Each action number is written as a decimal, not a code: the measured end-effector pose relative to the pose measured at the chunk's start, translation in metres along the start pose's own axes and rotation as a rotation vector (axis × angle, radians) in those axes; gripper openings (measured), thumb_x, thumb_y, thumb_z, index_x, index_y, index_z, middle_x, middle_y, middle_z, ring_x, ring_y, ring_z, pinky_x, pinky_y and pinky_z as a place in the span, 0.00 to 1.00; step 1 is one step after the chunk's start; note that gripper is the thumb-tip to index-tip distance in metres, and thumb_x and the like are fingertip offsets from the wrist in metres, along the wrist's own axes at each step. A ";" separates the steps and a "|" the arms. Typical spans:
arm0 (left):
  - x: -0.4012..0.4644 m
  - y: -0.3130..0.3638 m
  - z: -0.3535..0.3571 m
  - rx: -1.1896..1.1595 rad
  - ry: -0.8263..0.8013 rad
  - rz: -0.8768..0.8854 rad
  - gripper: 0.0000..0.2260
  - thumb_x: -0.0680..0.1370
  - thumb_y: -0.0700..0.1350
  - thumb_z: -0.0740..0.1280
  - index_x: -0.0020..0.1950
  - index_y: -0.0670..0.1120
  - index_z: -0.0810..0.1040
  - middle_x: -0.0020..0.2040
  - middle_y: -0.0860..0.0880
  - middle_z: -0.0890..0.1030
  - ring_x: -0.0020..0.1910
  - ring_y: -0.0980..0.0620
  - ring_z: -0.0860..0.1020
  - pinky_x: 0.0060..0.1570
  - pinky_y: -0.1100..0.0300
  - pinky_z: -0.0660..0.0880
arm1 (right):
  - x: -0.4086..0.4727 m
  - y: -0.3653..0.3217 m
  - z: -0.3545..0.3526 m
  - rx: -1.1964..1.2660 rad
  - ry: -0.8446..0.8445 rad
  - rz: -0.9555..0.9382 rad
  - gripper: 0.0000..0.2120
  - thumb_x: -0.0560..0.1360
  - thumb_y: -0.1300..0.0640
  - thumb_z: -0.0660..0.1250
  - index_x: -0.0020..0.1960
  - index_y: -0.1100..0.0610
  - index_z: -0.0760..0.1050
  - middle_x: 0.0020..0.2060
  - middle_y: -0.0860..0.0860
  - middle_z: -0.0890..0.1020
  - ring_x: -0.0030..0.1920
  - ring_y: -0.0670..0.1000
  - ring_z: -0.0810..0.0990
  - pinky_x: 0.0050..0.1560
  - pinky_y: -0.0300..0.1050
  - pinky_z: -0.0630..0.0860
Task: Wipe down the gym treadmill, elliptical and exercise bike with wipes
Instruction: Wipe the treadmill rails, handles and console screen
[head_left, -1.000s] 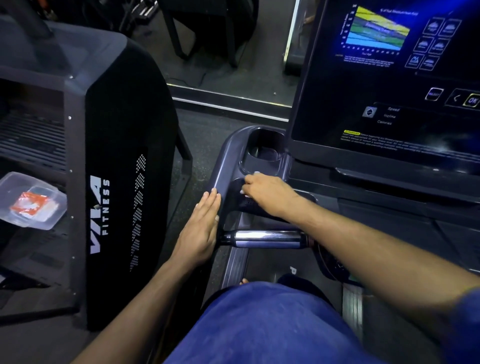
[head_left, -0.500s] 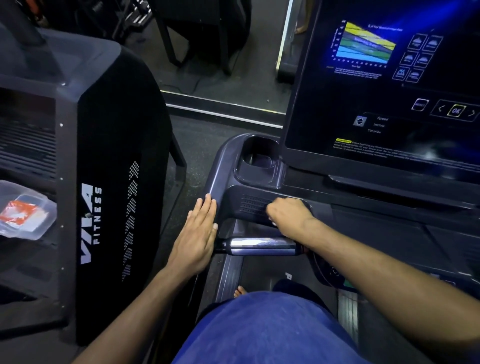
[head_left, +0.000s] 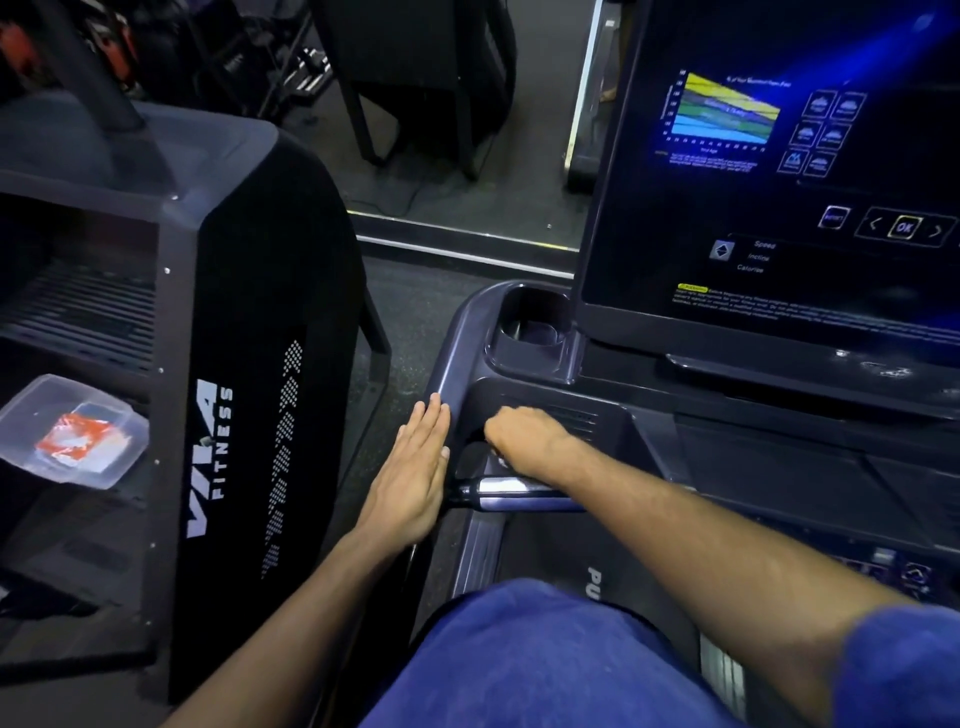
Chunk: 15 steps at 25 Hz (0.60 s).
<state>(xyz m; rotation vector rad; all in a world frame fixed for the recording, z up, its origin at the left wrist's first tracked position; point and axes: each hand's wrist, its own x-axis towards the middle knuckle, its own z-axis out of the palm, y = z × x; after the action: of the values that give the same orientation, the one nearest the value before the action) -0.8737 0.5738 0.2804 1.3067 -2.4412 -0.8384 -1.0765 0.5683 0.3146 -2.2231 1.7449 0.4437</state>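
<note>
Right hand (head_left: 524, 439) slid left across matte treadmill console (head_left: 613, 431), fingers curled, contents unclear; left hand (head_left: 413, 475) flat on rounded edge.

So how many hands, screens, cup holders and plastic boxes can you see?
Hands: 2, the left hand and the right hand
Screens: 1, the lit screen
Cup holders: 1, the cup holder
Plastic boxes: 1, the plastic box
Total: 5

dim room | blue glow from console screen (head_left: 779, 171) | glare on chrome grip (head_left: 511, 486) | wide-angle edge bending
</note>
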 end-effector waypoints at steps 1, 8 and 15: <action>0.000 0.000 0.000 0.002 0.005 0.003 0.23 0.88 0.47 0.49 0.83 0.49 0.49 0.83 0.57 0.44 0.81 0.61 0.40 0.79 0.60 0.41 | -0.004 0.000 -0.002 0.079 -0.013 0.036 0.09 0.76 0.67 0.66 0.55 0.62 0.79 0.53 0.60 0.83 0.54 0.63 0.83 0.45 0.48 0.73; 0.000 0.000 0.002 0.022 0.007 0.000 0.26 0.85 0.52 0.46 0.83 0.48 0.50 0.82 0.57 0.46 0.81 0.61 0.42 0.80 0.58 0.43 | -0.104 0.039 0.003 1.208 0.453 0.274 0.07 0.71 0.58 0.77 0.37 0.52 0.80 0.33 0.45 0.83 0.35 0.42 0.79 0.42 0.38 0.74; -0.002 0.005 -0.001 0.033 -0.017 -0.051 0.24 0.88 0.48 0.50 0.84 0.51 0.51 0.83 0.59 0.47 0.80 0.65 0.42 0.80 0.59 0.45 | -0.191 -0.041 0.090 1.222 0.950 0.665 0.05 0.75 0.62 0.74 0.44 0.54 0.81 0.42 0.45 0.82 0.43 0.45 0.81 0.45 0.34 0.75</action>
<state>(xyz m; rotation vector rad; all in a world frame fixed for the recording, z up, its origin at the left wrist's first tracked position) -0.8756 0.5769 0.2843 1.3841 -2.4543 -0.8289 -1.0852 0.7838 0.3109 -0.8981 2.1429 -1.4100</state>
